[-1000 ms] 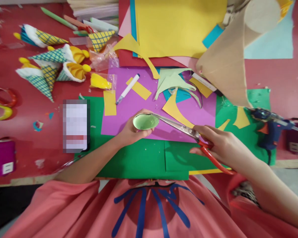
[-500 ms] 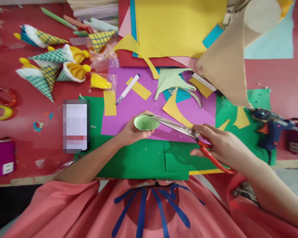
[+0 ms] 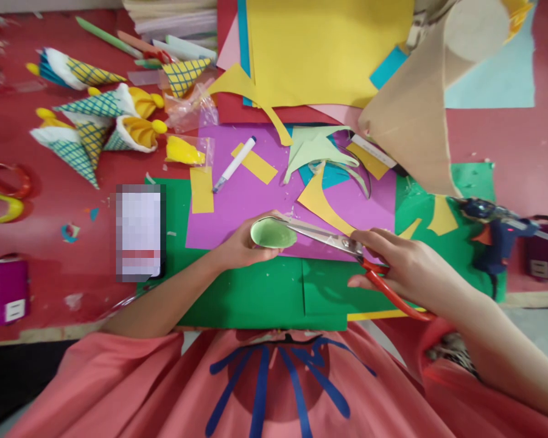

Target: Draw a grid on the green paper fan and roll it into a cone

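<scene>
My left hand (image 3: 240, 246) is wrapped round a rolled light-green paper cone (image 3: 273, 233), its open mouth facing up. My right hand (image 3: 404, 267) grips red-handled scissors (image 3: 342, 244). Their steel blades reach left and meet the cone's rim. Both hands hover over a purple sheet (image 3: 256, 194) and a green sheet (image 3: 256, 292) near the table's front edge.
Finished patterned paper cones (image 3: 95, 125) lie at the back left. A white marker (image 3: 234, 164), yellow and green scraps and a yellow sheet (image 3: 324, 48) lie beyond the hands. A blue glue gun (image 3: 495, 234) sits right, a phone (image 3: 140, 231) left, a large tan cone (image 3: 420, 115) back right.
The green cone has turned slightly in my left hand and shifted a little right along the scissor blades. My right hand has barely moved.
</scene>
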